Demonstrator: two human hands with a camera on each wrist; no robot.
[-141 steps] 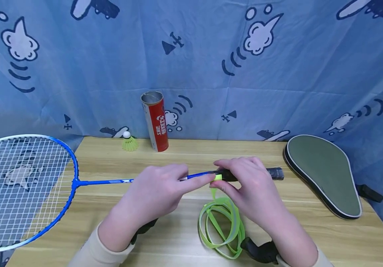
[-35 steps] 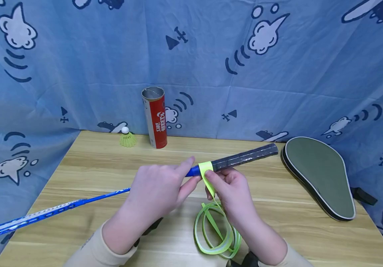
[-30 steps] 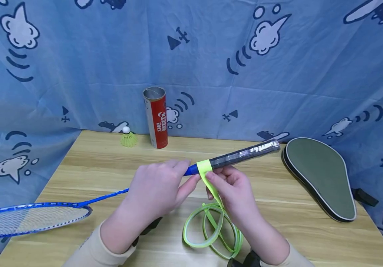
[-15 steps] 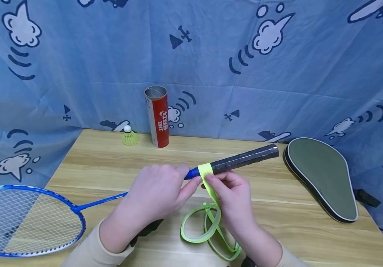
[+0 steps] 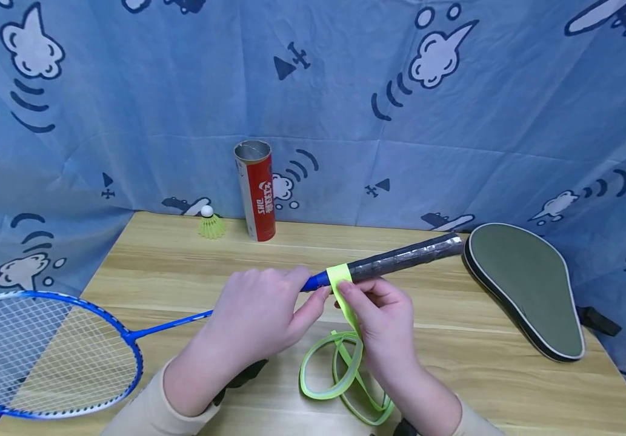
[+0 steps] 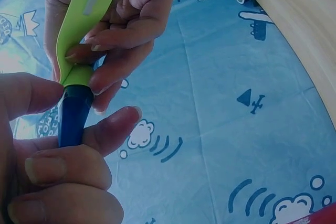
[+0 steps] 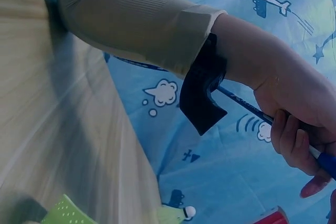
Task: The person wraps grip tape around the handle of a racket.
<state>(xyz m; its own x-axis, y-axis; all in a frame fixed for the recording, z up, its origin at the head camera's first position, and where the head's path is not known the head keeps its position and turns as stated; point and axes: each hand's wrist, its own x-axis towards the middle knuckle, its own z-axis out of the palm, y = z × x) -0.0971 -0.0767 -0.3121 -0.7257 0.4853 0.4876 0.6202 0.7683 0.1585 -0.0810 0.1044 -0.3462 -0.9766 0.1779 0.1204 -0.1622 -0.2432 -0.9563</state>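
A blue badminton racket [image 5: 45, 357] is held above the wooden table [image 5: 182, 260], its head off the left edge. My left hand [image 5: 307, 290] grips the blue shaft [image 6: 73, 119] just below the dark grey handle [image 5: 405, 257]. A band of lime-green grip tape [image 5: 339, 274] circles the handle's lower end. My right hand [image 5: 348, 293] pinches the tape strip [image 6: 84, 30] right under that band. The loose tape [image 5: 340, 375] lies in loops on the table beneath my right wrist. In the right wrist view my left hand [image 7: 299, 129] is curled round the shaft.
An open red tube [image 5: 255, 191] stands at the table's back edge with a yellow-green shuttlecock [image 5: 211, 224] to its left. A grey-green paddle case [image 5: 525, 284] lies at the right. Blue printed cloth hangs behind and on both sides.
Since 4.7 s ago the handle has been lifted and tilted, and a turn of green tape now circles it. Over the last second the racket rolled, its head turning from edge-on to flat.
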